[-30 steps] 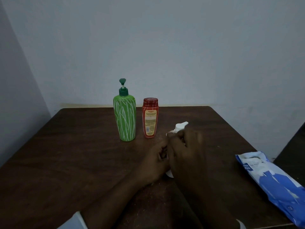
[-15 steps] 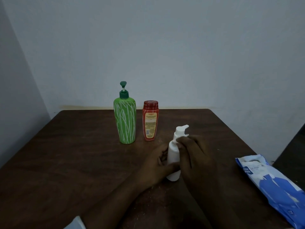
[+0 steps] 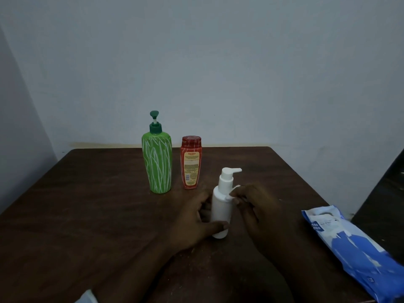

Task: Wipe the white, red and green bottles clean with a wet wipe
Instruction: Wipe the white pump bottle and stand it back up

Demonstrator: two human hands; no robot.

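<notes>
Wiping of the white bottle, upright just in front of the red bottle, seems underway: left hand curled round its base, right hand pinching the wipe against its shoulder; next, probably rubbing downward.

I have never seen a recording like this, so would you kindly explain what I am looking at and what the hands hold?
There is no machine here: a person works with bare hands, and the single picture comes from a camera worn on their head, looking down at a brown table. The left hand grips a white bottle with a pump top, standing upright. The right hand pinches a wet wipe against the bottle's shoulder. Behind stand a green bottle and a red bottle, untouched. A blue pack of wipes lies at the table's right edge.
</notes>
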